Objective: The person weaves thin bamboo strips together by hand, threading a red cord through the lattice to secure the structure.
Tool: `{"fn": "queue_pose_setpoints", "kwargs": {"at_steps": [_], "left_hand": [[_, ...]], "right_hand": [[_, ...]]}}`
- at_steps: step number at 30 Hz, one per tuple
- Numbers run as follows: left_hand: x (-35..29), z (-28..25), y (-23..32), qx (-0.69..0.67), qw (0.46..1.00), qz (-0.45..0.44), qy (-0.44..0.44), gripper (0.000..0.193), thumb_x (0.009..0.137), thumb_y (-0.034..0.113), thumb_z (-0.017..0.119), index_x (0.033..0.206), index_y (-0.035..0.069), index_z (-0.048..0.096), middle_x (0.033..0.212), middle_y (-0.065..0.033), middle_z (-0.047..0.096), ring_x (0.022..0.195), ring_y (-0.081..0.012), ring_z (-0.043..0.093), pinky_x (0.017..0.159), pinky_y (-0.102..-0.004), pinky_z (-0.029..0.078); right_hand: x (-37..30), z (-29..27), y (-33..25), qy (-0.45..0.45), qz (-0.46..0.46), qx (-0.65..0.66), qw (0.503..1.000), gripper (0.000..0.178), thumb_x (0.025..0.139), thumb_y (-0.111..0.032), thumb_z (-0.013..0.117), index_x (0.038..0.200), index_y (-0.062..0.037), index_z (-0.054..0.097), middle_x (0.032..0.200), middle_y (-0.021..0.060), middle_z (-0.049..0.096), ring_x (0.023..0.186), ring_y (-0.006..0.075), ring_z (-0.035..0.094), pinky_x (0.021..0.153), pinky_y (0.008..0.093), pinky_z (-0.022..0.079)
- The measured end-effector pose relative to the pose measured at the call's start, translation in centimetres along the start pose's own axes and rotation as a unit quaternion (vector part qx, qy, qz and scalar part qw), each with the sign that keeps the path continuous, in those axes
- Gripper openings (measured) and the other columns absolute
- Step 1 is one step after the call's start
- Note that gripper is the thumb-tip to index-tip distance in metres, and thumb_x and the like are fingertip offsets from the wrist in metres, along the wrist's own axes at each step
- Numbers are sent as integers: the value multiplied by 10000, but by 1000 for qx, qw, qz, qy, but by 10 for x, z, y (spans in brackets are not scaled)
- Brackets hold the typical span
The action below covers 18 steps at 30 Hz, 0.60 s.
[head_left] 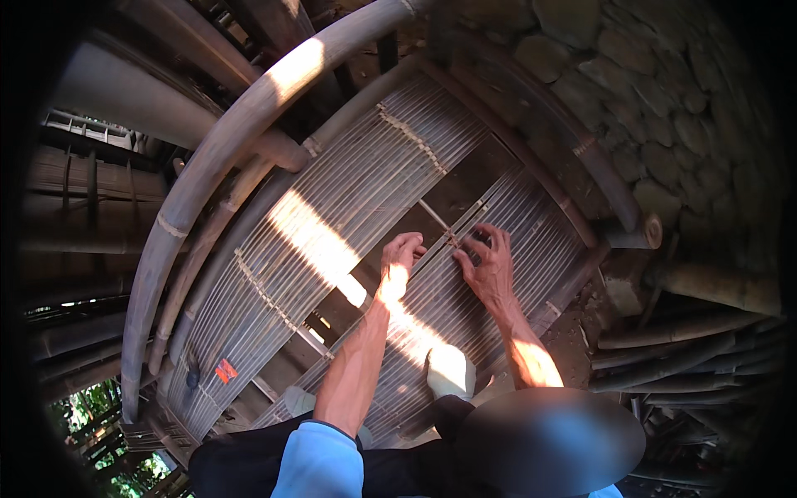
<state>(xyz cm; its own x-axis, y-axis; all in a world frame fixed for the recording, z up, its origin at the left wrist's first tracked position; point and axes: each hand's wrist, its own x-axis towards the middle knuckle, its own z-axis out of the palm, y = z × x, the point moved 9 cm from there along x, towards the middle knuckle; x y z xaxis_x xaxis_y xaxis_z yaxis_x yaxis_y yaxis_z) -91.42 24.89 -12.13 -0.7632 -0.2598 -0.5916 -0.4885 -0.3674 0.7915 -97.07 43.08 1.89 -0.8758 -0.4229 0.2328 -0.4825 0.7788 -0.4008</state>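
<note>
Head view. The work piece is a bench (332, 178) of thin slats, set directly in front of the person and running from near left to far right. The slats form two panels, a left panel (220, 319) and a right panel (535, 228), with an open strip between them.

Right hand (491, 267): positioned over the inner edge of the right panel, toward its far end. The fingers are partly spread and bent; thumb and forefinger stand slightly apart at a cord knot (452, 239), where a crossbar (434, 217) meets the slats. Whether they grip the cord cannot be told.

Left hand (400, 259): just left of the knot, beside the same edge. The fingers are curled inward, nearly closed; whether they hold a cord end is not visible.

Progress: the left panel appears complete, its slats lying parallel, with a far lashing row (411, 137) and a near lashing row (264, 286) running across it. The right panel has most of its slats laid. Tying at the knot is judged to be in hand. Outstanding, by appearance: the open strip, where the crossbar and a near crossbar (314, 341) lie bare, awaiting slats and lashing. The exact number required cannot be determined.
</note>
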Motion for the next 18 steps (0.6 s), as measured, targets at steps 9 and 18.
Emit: {"fn": "queue_pose_setpoints", "kwargs": {"at_steps": [9,18], "left_hand": [[5,12,-3,-26,998,-33,-37,369,964,273,639,1212,2,673,893,-105,687,766,-157,647,718,-282,529],[11,37,4,-48,992,-93,-64,436,978,363,624,1301,71,624,924,-87,686,808,-167,632,760,-325,512]], "right_hand": [[-50,-53,57,-179,278,178,927,196,984,-190,682,991,2,644,719,104,609,658,163,560,653,352,495],[-304,-367,364,30,573,33,818,278,1014,-337,652,960,-65,664,658,-45,527,530,104,479,498,297,404]]}}
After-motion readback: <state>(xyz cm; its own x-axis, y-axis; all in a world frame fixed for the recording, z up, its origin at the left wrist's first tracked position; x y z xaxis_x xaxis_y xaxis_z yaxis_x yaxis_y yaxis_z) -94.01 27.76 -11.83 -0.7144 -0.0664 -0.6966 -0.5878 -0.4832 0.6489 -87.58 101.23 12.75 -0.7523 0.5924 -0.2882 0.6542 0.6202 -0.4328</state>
